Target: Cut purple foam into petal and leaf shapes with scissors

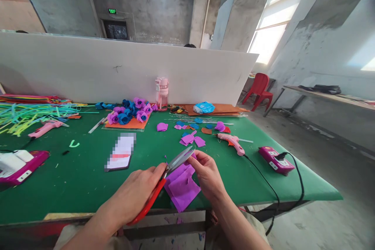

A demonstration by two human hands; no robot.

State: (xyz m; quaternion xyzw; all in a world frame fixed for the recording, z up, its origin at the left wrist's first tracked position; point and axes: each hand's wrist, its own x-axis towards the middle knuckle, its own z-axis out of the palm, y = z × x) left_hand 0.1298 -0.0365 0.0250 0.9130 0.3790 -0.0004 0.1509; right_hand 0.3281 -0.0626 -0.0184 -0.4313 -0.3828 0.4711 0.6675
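My left hand [141, 186] is closed round the red-handled scissors [150, 202]. Their blades point up and to the right, with the tips by my right fingers. Between the thumb and fingers of my right hand [207, 171] a purple paper piece is pinched, mostly covered by the fingers and blades. Below the blades, purple paper squares [182, 188] overlap near the table's front edge. Whether the blades touch the pinched piece, I cannot tell. Just beyond my hands lie cut purple petals [189, 138].
A pink glue gun [232, 142] lies at right, its cord running to a magenta power strip [275, 160]. Purple and blue paper flowers [129, 111], a phone [121, 151] and a pink bottle [162, 93] stand or lie farther back. Another glue gun [47, 128] is at left.
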